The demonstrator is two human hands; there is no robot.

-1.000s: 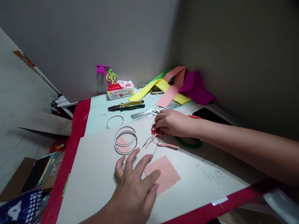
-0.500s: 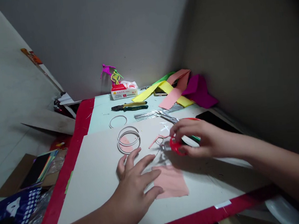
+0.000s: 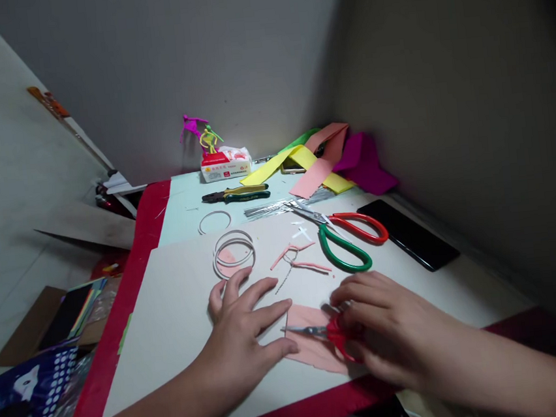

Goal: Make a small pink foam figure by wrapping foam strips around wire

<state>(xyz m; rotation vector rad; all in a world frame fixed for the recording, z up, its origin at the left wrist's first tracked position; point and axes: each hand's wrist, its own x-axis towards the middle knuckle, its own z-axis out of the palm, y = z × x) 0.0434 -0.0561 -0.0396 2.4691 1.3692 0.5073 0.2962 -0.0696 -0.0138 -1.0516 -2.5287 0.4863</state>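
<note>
My right hand (image 3: 382, 323) is closed on the red handles of small scissors (image 3: 314, 331), whose blades point left across a pink paper piece (image 3: 314, 354). With fingers spread, my left hand (image 3: 250, 322) rests on the board, its thumb and index fingertips at the paper's left edge. Beyond the paper lies a twisted wire figure (image 3: 290, 260) with limbs partly wrapped in pink. Near my left fingertips are several white rings (image 3: 233, 249) around a round pink piece. Larger scissors (image 3: 346, 257) with one red and one green handle lie past my right hand.
Pliers (image 3: 235, 194), thin wires (image 3: 268, 207) and a small box (image 3: 225, 166) with little figures (image 3: 208, 140) lie toward the back. Coloured paper strips (image 3: 303, 167) sit against the wall. A black phone (image 3: 411, 235) lies at the right. Red trim (image 3: 317, 411) borders the table.
My right hand has moved toward me with the small scissors, from beside the wire figure to over the pink paper. The larger scissors' handles are now uncovered. My left hand stays spread.
</note>
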